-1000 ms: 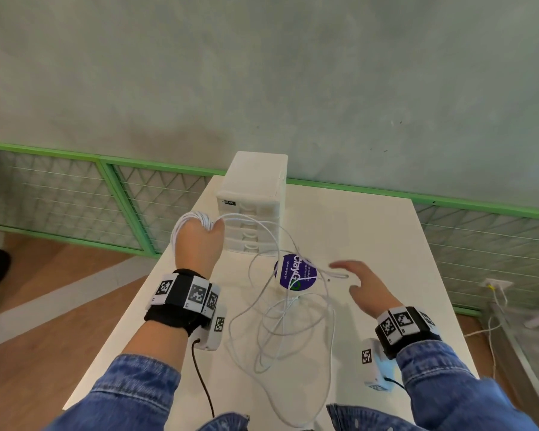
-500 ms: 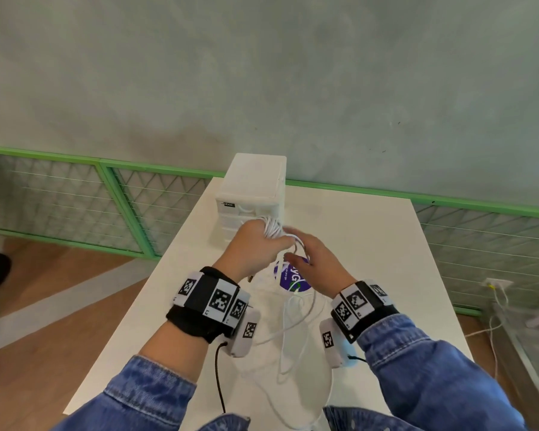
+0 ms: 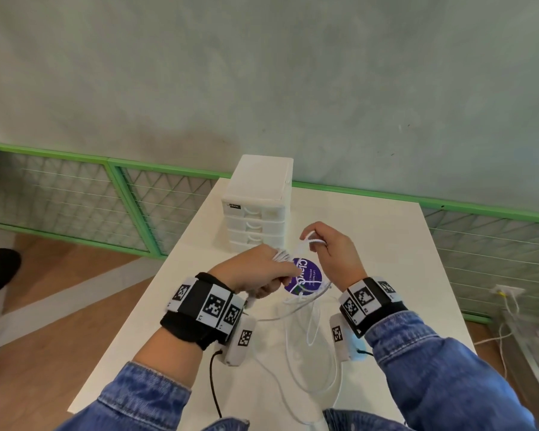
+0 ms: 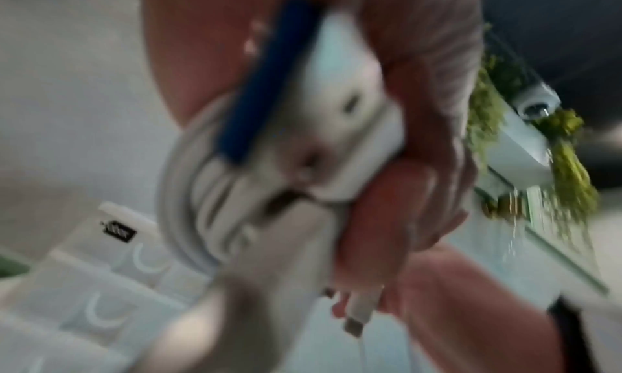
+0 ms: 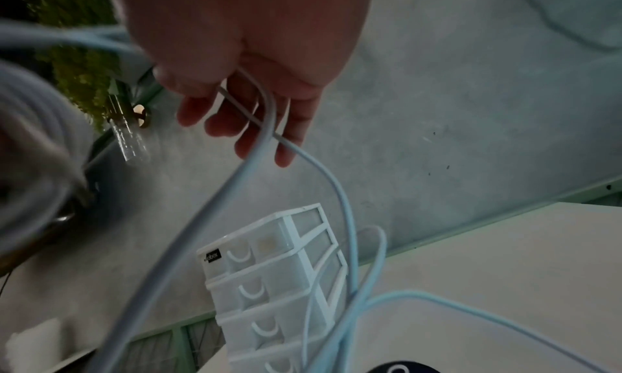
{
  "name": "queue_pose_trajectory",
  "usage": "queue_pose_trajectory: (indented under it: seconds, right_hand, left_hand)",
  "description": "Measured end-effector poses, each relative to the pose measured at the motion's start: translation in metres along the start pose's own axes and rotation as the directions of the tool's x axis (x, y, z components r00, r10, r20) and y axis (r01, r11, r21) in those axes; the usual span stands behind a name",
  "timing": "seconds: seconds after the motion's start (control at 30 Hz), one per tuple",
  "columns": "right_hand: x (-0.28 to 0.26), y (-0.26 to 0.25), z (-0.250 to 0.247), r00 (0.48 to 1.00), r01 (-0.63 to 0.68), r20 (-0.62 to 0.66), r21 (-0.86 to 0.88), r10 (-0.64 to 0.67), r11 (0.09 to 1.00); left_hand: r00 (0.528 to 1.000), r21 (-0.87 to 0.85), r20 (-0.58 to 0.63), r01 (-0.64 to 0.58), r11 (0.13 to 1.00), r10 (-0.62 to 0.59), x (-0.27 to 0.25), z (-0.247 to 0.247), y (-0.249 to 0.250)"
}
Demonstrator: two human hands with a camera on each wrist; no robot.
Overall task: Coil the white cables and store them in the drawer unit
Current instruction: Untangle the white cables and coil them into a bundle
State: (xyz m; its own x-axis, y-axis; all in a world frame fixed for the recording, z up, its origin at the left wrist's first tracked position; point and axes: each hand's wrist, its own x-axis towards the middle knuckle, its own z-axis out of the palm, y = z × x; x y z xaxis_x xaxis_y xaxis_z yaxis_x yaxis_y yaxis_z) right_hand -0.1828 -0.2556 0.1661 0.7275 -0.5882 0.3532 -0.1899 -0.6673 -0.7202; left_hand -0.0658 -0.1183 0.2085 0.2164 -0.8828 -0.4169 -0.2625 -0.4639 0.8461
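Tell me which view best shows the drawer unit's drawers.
The right wrist view: the drawer unit sits sharp, its stacked drawer fronts and curved handles all shut. The head view shows it smaller, from above. The left wrist view shows it blurred, partly behind the coiled cable.

A white table (image 3: 371, 219) stands against a grey-green wall (image 3: 262, 73), green mesh railing (image 3: 75, 188), wooden floor (image 3: 44, 321).

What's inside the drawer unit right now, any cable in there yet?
No cable shows through the closed, translucent fronts of the drawer unit; their backs are hidden. The white cable lies outside, gripped by the left hand and right hand.
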Motion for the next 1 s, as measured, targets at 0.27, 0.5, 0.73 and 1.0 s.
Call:
queue_pose_trajectory:
  seconds: [0.27, 0.5, 0.73, 1.0]
  right_hand:
    - [-0.012, 0.013, 0.036, 0.939, -0.203, 0.264, -0.083, 0.218, 0.976]
    - [-0.042, 0.004, 0.065, 0.895, -0.278, 0.367, 0.014, 0.254, 0.96]
    - [-0.048, 0.011, 0.059, 0.915, -0.244, 0.344, 0.057, 0.211, 0.968]
    - [-0.043, -0.017, 0.054, 0.954, -0.109, 0.299, 0.24, 0.034, 0.965]
  left_hand:
    - [0.904, -0.578, 0.115, -0.276, 0.768, 0.412, -0.003, -0.004, 0.018]
    - [0.843, -0.89, -0.324, -0.425, 0.163, 0.429, 0.009, -0.02, 0.032]
    - [0.695, -0.697, -0.707, -0.716, 0.04, 0.134, 0.014, -0.056, 0.024]
    - [0.336, 0.243, -0.792, -0.592, 0.768, 0.51, 0.026, -0.051, -0.02]
